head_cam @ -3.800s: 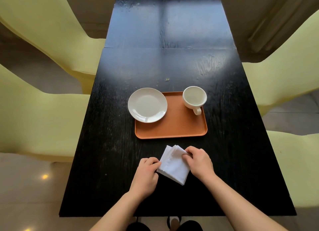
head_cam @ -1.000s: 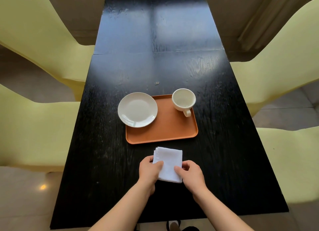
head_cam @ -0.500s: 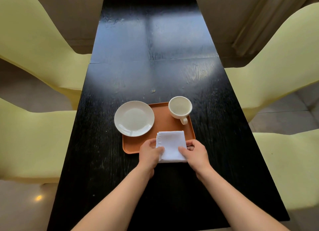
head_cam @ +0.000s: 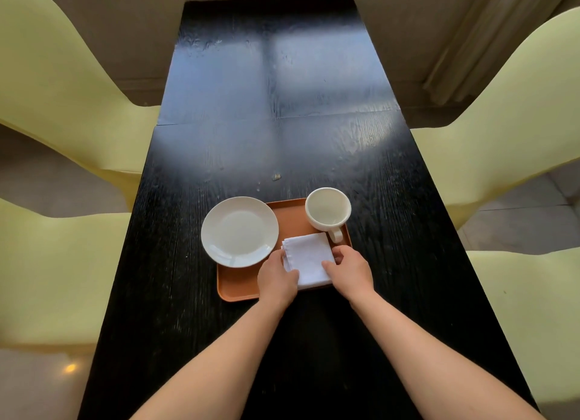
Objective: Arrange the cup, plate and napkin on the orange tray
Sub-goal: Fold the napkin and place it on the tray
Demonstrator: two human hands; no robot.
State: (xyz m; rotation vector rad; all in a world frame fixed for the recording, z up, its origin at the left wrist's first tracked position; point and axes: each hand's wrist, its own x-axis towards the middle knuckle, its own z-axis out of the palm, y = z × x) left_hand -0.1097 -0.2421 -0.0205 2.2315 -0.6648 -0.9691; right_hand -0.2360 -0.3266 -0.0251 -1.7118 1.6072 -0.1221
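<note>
Setting folded napkin onto orange tray, just near-side of cup, right of plate; left hand and right hand pinch its edges; next: let go cleanly.

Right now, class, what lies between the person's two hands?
In the head view, the folded white napkin lies between the left hand and right hand, resting on the orange tray.

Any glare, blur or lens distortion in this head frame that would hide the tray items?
Head view: window glare washes the far table, clear of the orange tray; wide-angle bending curves the chairs at the edges; the plate, cup, napkin and both hands, left hand and right hand, look sharp.
</note>
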